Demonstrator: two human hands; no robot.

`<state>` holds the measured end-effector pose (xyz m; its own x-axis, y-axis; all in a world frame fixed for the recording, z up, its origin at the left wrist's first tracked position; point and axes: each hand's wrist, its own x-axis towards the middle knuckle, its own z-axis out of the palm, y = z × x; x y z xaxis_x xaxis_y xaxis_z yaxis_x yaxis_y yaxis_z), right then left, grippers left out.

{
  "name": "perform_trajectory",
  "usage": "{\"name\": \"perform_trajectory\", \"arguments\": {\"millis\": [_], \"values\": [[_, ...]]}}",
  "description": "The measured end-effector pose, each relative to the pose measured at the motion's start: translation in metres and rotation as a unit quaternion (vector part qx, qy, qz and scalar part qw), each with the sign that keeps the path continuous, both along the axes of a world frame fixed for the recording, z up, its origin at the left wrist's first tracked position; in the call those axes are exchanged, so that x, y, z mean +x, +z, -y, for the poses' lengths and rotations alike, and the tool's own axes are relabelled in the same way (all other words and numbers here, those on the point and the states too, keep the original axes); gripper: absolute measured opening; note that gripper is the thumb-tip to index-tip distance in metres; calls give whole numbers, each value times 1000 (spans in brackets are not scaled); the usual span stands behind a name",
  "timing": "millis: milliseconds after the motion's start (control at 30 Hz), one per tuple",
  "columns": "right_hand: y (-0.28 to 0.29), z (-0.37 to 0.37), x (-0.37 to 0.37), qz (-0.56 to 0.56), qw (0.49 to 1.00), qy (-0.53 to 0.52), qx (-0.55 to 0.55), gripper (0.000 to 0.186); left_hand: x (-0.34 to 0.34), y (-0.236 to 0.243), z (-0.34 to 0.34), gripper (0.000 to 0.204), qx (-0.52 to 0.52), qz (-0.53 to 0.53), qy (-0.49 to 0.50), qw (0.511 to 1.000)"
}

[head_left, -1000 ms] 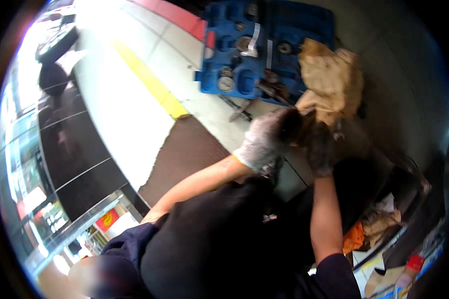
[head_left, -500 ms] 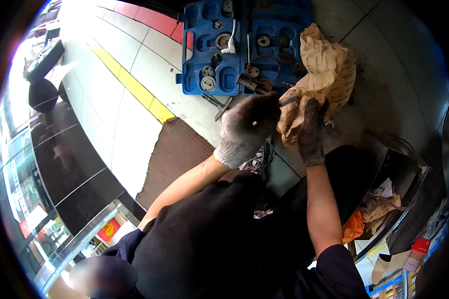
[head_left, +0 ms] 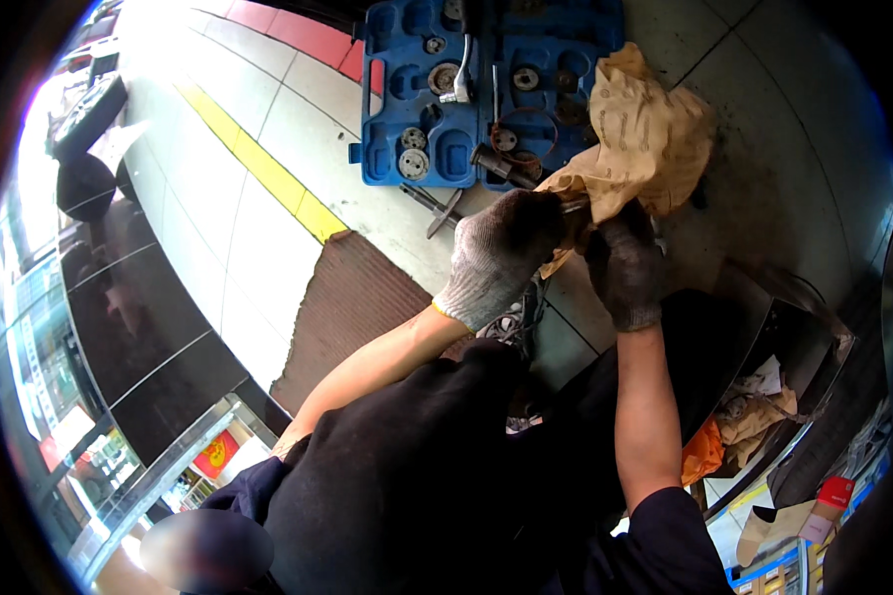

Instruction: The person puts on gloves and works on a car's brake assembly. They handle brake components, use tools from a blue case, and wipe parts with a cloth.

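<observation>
In a grimy knit glove, my left hand [head_left: 501,248] is closed on the end of a small metal part [head_left: 574,206], most of which is hidden by fingers and paper. Crumpled brown wrapping paper [head_left: 655,134] with a printed pattern drapes around that part and stands up beyond the hands. My right hand [head_left: 625,268], in a darker glove, is closed on the paper's lower portion; its fingertips are partly covered. Just past my left hand lies a dark cylindrical tool [head_left: 501,164] at the edge of an open blue tool case [head_left: 377,134].
The case holds round metal discs [head_left: 414,164] and a ratchet [head_left: 461,84]. A T-shaped metal tool [head_left: 445,216] and brown cardboard [head_left: 352,307] lie on the tiled floor. On the right stands an open box [head_left: 814,347] with crumpled paper and an orange bag [head_left: 702,451].
My right hand has curled and shifted slightly down and right. The paper has folded over toward my left hand, covering more of the metal part.
</observation>
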<state>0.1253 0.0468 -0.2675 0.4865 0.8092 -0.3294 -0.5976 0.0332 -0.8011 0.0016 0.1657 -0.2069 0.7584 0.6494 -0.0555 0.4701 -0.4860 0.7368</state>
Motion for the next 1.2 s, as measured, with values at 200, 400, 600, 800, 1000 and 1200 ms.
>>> {"name": "perform_trajectory", "arguments": {"millis": [200,400,600,800,1000,1200], "values": [[2,0,0,269,956,71,-87,32,-1,3,7,18,8,-27,-47,999],[-19,7,-10,578,813,38,-61,37,-3,7,6,15,-109,-124,-62,984],[2,2,-12,406,901,32,-146,35,-9,-8,10,22,-59,-58,-35,996],[-22,4,-2,333,914,-80,-216,36,-2,3,7,23,5,-115,-56,992],[-29,9,-19,562,822,-3,-90,46,-9,-15,4,22,44,5,-1,999],[-8,3,-24,567,810,21,-149,45,-5,-5,10,19,-36,30,-27,999]]}}
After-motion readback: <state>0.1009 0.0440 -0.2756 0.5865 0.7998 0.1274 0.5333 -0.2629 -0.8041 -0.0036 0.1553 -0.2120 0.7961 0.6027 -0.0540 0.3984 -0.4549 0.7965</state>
